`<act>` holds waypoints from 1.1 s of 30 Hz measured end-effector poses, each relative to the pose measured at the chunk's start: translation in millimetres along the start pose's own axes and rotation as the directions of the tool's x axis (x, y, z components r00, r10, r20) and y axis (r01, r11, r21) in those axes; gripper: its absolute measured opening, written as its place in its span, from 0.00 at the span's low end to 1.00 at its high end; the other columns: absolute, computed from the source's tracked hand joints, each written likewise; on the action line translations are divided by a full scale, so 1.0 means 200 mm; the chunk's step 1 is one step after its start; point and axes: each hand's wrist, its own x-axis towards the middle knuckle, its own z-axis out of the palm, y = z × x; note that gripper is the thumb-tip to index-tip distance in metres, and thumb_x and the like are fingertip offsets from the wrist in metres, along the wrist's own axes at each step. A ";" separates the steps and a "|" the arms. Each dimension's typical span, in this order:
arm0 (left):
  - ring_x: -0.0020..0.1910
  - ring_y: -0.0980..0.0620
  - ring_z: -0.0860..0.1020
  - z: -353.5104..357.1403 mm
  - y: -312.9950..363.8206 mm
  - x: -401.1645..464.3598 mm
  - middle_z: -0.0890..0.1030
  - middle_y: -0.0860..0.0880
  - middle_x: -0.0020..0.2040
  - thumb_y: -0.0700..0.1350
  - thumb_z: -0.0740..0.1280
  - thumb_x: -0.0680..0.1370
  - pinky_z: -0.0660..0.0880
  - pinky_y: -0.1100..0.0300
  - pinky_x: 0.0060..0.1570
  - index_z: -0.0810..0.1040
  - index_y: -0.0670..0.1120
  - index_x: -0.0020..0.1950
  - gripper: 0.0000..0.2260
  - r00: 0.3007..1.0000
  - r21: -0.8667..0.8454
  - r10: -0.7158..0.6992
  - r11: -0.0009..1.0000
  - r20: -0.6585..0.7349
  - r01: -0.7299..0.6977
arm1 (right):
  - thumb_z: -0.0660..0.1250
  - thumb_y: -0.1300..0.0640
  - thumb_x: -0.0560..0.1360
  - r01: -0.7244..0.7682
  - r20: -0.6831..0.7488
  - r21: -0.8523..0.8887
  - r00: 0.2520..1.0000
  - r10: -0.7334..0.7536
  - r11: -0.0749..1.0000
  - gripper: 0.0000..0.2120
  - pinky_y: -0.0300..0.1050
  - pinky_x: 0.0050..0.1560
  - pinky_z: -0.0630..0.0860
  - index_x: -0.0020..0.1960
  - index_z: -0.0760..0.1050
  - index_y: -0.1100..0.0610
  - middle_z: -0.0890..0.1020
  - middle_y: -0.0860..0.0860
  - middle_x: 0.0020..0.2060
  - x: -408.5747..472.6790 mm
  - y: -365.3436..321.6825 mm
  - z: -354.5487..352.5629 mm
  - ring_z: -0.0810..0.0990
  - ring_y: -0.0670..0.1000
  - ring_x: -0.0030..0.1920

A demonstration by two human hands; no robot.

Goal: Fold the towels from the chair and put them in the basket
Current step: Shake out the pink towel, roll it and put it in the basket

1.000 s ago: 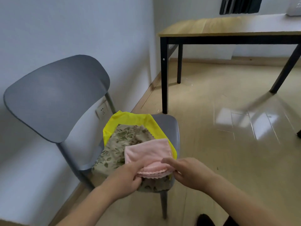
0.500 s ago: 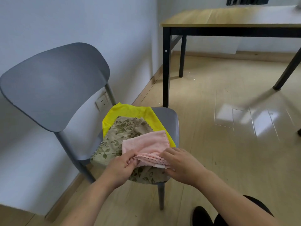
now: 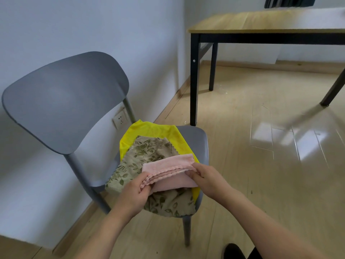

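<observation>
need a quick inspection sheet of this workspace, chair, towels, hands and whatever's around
surface: grey chair, seat mostly covered by towels
job's things: pink towel folded, on top; leaf-print towel under it, hanging over the seat's front edge; yellow towel at the bottom; basket not in view
clutter: nothing seen
grippers: left hand pinches the pink towel's left end; right hand grips its right end
cables: nothing seen
surroundings: wall socket behind the chair; wooden table with black legs; glossy wood floor; dark shoe at the bottom edge
</observation>
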 end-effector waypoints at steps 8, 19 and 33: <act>0.42 0.47 0.74 0.08 0.02 0.24 0.78 0.48 0.43 0.50 0.54 0.82 0.69 0.53 0.40 0.71 0.49 0.45 0.10 0.923 0.122 -0.319 0.929 -0.216 0.350 | 0.53 0.44 0.81 -0.206 -0.077 -0.051 0.976 0.202 0.977 0.20 0.47 0.35 0.63 0.37 0.66 0.55 0.72 0.50 0.35 0.27 -0.02 0.07 0.71 0.52 0.38; 0.57 0.40 0.75 0.14 0.01 0.46 0.77 0.41 0.60 0.48 0.50 0.83 0.66 0.53 0.47 0.72 0.43 0.57 0.14 0.897 0.457 -0.419 0.777 -0.140 0.434 | 0.51 0.41 0.81 -0.342 -0.049 -0.185 0.940 0.339 0.921 0.20 0.47 0.40 0.68 0.41 0.71 0.53 0.79 0.53 0.44 0.43 0.03 0.09 0.77 0.57 0.47; 0.43 0.48 0.69 0.15 -0.01 0.43 0.74 0.42 0.54 0.46 0.52 0.83 0.64 0.55 0.43 0.72 0.43 0.52 0.12 0.905 0.263 -0.305 0.885 -0.298 0.385 | 0.56 0.46 0.81 -0.217 -0.215 -0.164 0.960 0.180 0.962 0.19 0.53 0.51 0.71 0.41 0.75 0.57 0.70 0.51 0.44 0.48 0.06 0.15 0.73 0.57 0.48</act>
